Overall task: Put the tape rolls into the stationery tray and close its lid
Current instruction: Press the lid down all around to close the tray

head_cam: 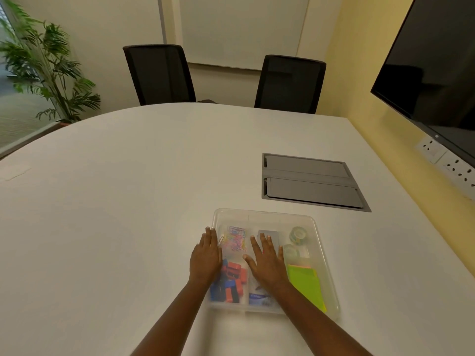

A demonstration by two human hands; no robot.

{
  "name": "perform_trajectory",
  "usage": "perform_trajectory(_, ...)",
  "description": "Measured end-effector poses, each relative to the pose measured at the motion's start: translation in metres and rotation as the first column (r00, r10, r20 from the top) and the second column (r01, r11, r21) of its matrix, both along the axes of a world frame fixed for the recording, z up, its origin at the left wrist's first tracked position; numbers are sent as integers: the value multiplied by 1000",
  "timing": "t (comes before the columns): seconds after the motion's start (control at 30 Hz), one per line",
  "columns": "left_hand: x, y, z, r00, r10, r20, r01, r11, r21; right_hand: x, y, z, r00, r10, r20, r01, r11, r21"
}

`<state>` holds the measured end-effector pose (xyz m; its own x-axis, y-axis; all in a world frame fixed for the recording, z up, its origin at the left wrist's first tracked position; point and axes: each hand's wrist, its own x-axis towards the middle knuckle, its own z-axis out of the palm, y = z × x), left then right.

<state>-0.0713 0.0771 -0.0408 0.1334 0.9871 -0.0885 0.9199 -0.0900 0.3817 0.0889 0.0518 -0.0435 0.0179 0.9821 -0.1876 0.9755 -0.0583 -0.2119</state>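
Observation:
A clear plastic stationery tray [267, 214] sits on the white table in front of me, with its translucent lid lying over it. Two tape rolls [298, 235] [291, 251] show through the lid in the far right compartment. My left hand [206, 258] lies flat with fingers spread on the tray's left edge. My right hand [267, 263] rests flat on the middle of the lid, fingers apart. Neither hand grips anything.
Inside the tray are coloured paper clips [235, 238], red and blue blocks [231, 281] and green sticky notes [305, 283]. A grey cable hatch [311, 183] lies in the table behind the tray. Two black chairs [159, 73] stand at the far side; a screen [431, 62] hangs right.

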Motion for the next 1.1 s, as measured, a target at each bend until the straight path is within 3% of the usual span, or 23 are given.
perform_trajectory(0.23, 9, 49, 1, 1000, -4, -24, 4, 1000, 7, 9, 42, 4, 999, 45, 31, -44, 999, -28)
perform_trajectory(0.4, 15, 65, -3, 994, 4, 107, -2, 1000, -25, 8, 56, 3, 998, 38, 51, -36, 999, -38)
perform_trajectory(0.5, 19, 61, -4, 923, 102, 372, -63, 991, -115, 9, 59, -1, 998, 36, 58, -34, 999, -34)
perform_trajectory(0.57, 19, 60, -5, 879, 136, 457, -75, 986, -149, 10, 61, -4, 998, 45, 53, -44, 998, -35)
perform_trajectory(0.87, 22, 60, -3, 761, 285, 583, -136, 949, -286, 1, 71, -3, 996, 72, 57, -70, 997, -36)
perform_trajectory(1.1, 20, 60, -8, 660, 273, 700, -84, 953, -291, -34, 103, 4, 981, 193, 35, -192, 981, -19)
